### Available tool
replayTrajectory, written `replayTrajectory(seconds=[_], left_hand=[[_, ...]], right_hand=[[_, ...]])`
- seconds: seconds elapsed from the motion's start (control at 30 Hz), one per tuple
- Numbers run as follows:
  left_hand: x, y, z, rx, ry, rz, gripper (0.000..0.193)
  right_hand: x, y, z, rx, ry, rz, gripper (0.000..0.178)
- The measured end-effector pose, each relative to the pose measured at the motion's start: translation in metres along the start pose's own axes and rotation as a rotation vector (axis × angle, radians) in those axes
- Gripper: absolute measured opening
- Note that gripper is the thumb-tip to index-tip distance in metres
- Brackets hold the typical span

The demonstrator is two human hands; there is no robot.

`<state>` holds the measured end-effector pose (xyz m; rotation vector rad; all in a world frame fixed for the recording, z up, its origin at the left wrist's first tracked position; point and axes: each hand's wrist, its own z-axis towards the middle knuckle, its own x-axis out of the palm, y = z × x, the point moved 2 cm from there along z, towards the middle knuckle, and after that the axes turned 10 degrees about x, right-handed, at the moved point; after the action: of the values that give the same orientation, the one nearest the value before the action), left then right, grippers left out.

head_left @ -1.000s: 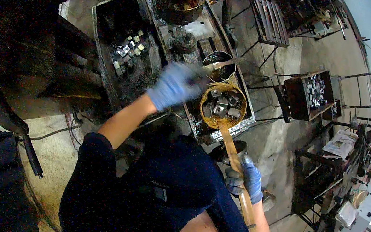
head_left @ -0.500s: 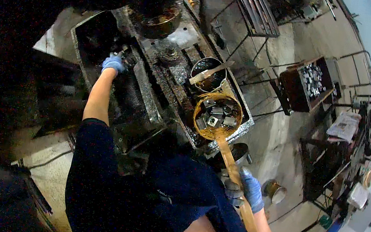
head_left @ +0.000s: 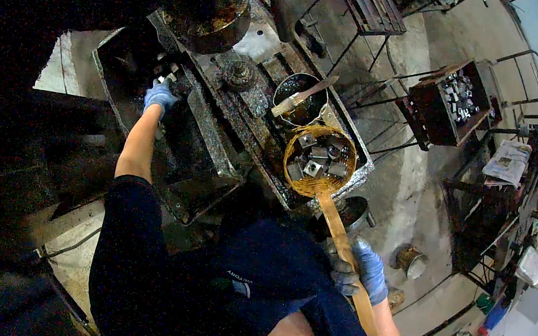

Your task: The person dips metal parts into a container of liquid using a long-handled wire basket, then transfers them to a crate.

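My left hand [head_left: 161, 97], in a blue glove, reaches into a dark metal trough [head_left: 191, 182] at the left. Its fingers close on a small metal block [head_left: 168, 77] with a pale, shiny face; other dark pieces lie beside it. My right hand [head_left: 365, 273], also gloved in blue with grey at the fingers, wraps round the flat wooden handle [head_left: 335, 229] of a round yellow wicker basket [head_left: 309, 188]. Several small square metal blocks [head_left: 317, 153] lie in the basket, which rests on the near right corner of the grimy metal bench [head_left: 362, 167].
Behind the basket stands a round pot [head_left: 283, 84] with a brush [head_left: 303, 97] laid across it. A blackened pan [head_left: 228, 36] sits farther back. To the right are a slatted metal stand [head_left: 373, 1] and a raised bin [head_left: 441, 127] of metal pieces. A can [head_left: 413, 262] lies on the floor.
The view has shifted slightly. At my left fingertips the metal block's pale face now shows more plainly. My right hand keeps its hold on the handle, and the basket stays on the bench.
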<state>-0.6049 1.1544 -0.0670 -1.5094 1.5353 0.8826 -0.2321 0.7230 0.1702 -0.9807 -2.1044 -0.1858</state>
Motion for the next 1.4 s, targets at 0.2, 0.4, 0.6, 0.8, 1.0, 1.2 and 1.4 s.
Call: replayTrajectory(seconds=[0.2, 0.4, 0.6, 0.8, 1.0, 1.2, 1.4], left_hand=[[-0.008, -0.009, -0.009, 0.042, 0.071, 0.042, 0.067], [-0.009, -0.013, -0.005, 0.107, 0.094, -0.036, 0.053], [0.010, -0.007, 0.007, 0.030, -0.026, 0.024, 0.035], [-0.014, -0.031, -0.033, 0.246, -0.095, 0.092, 0.037], [0.000, -0.033, -0.014, 0.181, -0.175, 0.106, 0.043], [-0.027, -0.032, -0.018, 0.256, -0.120, 0.185, 0.054], [-0.051, -0.038, -0.075, 0.022, -0.473, -0.496, 0.054]], right_hand=[[0.003, -0.003, -0.002, -0.024, -0.085, 0.015, 0.049], [0.000, -0.008, 0.000, -0.045, -0.065, 0.031, 0.049], [-0.002, -0.010, -0.002, -0.074, -0.136, 0.014, 0.046], [0.002, -0.008, 0.001, -0.042, -0.109, 0.036, 0.043], [0.002, -0.009, 0.000, -0.084, -0.103, -0.003, 0.041], [0.002, -0.006, -0.002, -0.045, -0.116, 0.000, 0.040], [-0.010, -0.001, -0.001, -0.060, -0.086, -0.066, 0.042]])
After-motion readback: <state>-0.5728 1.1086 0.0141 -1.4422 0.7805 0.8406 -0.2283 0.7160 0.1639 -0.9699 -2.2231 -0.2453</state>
